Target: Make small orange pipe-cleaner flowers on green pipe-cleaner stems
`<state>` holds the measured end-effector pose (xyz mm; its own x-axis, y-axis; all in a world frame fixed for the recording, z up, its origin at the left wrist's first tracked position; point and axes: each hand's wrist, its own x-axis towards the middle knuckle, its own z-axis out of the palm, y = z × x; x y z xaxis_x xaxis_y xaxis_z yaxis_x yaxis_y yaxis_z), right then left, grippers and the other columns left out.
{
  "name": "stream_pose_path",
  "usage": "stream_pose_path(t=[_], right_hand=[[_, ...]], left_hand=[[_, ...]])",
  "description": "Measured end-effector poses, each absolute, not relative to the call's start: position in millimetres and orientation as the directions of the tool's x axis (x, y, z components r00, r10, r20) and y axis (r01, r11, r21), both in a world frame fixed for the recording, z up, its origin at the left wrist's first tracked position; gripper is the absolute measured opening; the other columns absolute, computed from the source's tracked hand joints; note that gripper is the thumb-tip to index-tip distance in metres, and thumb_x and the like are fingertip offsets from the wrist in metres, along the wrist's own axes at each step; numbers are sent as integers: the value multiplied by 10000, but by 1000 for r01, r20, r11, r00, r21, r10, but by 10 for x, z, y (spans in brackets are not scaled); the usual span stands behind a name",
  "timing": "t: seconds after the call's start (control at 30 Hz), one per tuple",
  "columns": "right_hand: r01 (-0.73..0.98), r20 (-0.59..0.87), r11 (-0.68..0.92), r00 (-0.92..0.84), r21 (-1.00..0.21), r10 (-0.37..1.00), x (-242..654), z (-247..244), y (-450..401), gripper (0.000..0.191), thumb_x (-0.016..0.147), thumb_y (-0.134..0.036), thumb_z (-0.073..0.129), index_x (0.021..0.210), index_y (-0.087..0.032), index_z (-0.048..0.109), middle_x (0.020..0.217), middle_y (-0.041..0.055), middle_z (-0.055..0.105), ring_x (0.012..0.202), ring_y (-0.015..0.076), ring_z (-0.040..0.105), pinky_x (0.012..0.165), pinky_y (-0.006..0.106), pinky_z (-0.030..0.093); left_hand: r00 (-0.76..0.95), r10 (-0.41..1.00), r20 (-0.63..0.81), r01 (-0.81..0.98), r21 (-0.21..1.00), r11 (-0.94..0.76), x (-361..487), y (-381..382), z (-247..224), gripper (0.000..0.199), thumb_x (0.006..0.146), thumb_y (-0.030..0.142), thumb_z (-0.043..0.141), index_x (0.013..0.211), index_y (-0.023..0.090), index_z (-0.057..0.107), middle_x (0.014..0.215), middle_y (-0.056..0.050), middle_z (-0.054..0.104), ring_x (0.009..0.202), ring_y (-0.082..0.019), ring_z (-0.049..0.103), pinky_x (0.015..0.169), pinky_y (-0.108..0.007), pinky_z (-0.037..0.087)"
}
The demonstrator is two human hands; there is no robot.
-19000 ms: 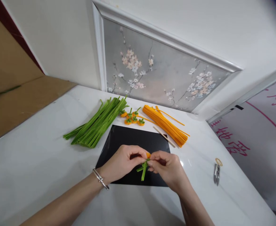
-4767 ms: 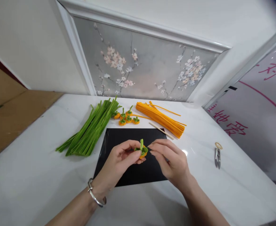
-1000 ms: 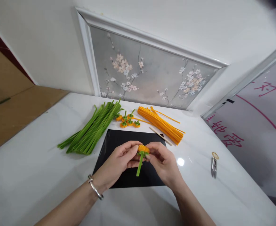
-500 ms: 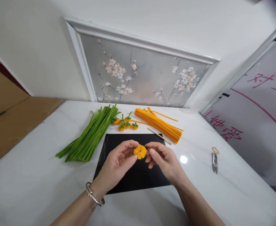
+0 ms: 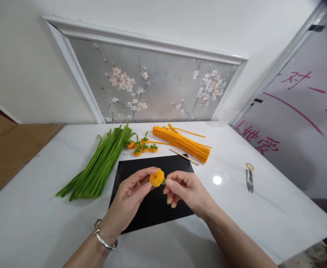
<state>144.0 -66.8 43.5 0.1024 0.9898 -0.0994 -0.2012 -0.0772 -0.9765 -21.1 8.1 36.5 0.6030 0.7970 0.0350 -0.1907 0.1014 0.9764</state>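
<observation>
White table [image 5: 236, 223]: the work surface, with everything below lying on it or held over it.
Floral panel [image 5: 163, 85]: set in the wall behind.
Black sheet [image 5: 154, 214]: laid flat beneath the hands.
Green strips [image 5: 99, 167]: bundled at the left, slanting away.
Orange strips [image 5: 181, 143]: bundled beyond the sheet; a few loose ends are splayed out.
Left hand [image 5: 128, 195]: partly curled; the orange ball is gripped between thumb and fingers.
Right hand [image 5: 189, 191]: nearly closed; the green stem seems to be pinched by thumb and forefinger, the other fingers loosely bent.
Wooden stick [image 5: 184, 156]: left lying across the sheet's far edge, beside the orange strips.
Snips [image 5: 249, 180]: laid well apart, to the right.
Small orange pieces [image 5: 144, 148]: six, green-topped, grouped between the two bundles.
Orange ball [image 5: 156, 178]: held above the sheet, its ribbed face turned towards the camera.
Green stem [image 5: 163, 182]: turned to the right hand, so it can be worked there while the ball is steadied, it is judged.
</observation>
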Motion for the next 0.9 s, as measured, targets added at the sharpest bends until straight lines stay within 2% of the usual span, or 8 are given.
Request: stream_pose_path(t=[0.13, 0.3, 0.4, 0.53, 0.7, 0.77, 0.9], right_hand=[[-193, -88, -62, 127, -979, 988, 1414, 420, -651, 356, 768, -491, 658, 728, -141, 607, 584, -21, 610, 435, 64, 559, 439, 179, 484], [-120, -24, -7, 139, -993, 990, 1390, 393, -654, 329, 826, -466, 596, 734, -151, 576, 599, -27, 600, 444, 63, 567, 441, 171, 468], [-98, -11, 1, 131, -995, 991, 1425, 369, -665, 346, 850, -492, 557, 766, -157, 565, 653, -12, 617, 484, 75, 593, 470, 189, 492], [-95, -13, 5, 187, -995, 982, 1518, 357, -663, 341, 859, -513, 536, 847, -172, 539, 718, -17, 600, 512, 78, 599, 473, 198, 513], [-52, 28, 38, 189, -998, 982, 1529, 395, -665, 230, 866, -408, 568, 845, -187, 511, 669, -41, 559, 517, 80, 570, 454, 186, 504], [2, 45, 45, 187, -999, 981, 1497, 398, -670, 178, 839, -353, 608, 868, -194, 535, 687, -33, 563, 568, 95, 573, 469, 191, 513], [225, 116, 60, 246, -972, 962, 1443, 354, -681, 83, 807, -250, 621, 857, -200, 579, 789, 4, 592, 639, 115, 578, 512, 208, 524]], left_hand=[[647, 752, 130, -88, 991, -96, -217, 87, 325, 205, 859, 260, 620, 1038, 276, 720, 1291, -66, 579, 1211, -260, 523, 1023, -377, 442], [617, 760, 203, -20, 970, -243, -198, 73, 340, 161, 833, 225, 648, 958, 285, 730, 1157, -52, 644, 1167, -229, 552, 972, -343, 483], [609, 764, 211, -10, 966, -259, -191, 64, 346, 141, 833, 213, 647, 931, 277, 727, 1134, -47, 652, 1153, -220, 562, 949, -322, 499], [602, 778, 179, -40, 980, -195, -179, 64, 356, 232, 826, 194, 657, 1041, 281, 660, 1142, -27, 650, 1076, -189, 612, 947, -303, 510], [567, 799, 199, -64, 978, -199, -157, 76, 314, 364, 816, 187, 661, 1153, 282, 560, 1172, -30, 633, 1081, -190, 624, 967, -333, 518], [584, 780, 225, -48, 969, -244, -151, 69, 264, 380, 825, 183, 643, 1178, 295, 558, 1227, -38, 602, 1116, -201, 610, 968, -344, 521], [634, 707, 315, -6, 915, -403, -147, 27, 174, 383, 852, 162, 589, 1194, 335, 578, 1321, -39, 518, 1204, -221, 548, 962, -342, 530]])
